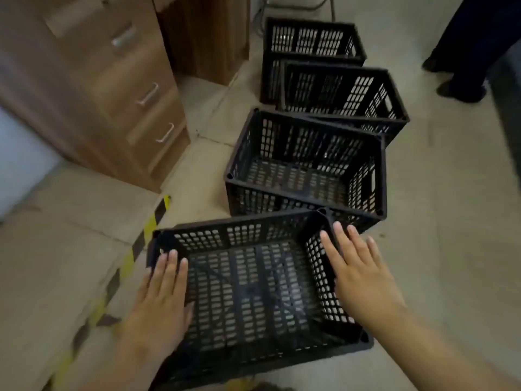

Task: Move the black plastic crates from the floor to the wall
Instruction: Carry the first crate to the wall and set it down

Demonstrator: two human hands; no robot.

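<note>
Several black plastic crates with slotted walls stand in a row on the floor, running away from me. The nearest crate (253,292) lies right below me, empty. My left hand (160,300) rests flat over its left rim, fingers straight and together. My right hand (358,275) lies flat over its right rim, fingers spread. Neither hand curls around the rim. Behind it stand a second crate (304,170), a third crate (346,97) leaning over the second one's far corner, and a fourth crate (310,40) farthest back.
A wooden drawer cabinet (112,88) stands on the left, a darker wooden panel (205,35) behind it. Yellow-black tape (135,244) runs along the floor to the left of the nearest crate. A person's dark trouser legs and shoes (462,69) stand at the upper right.
</note>
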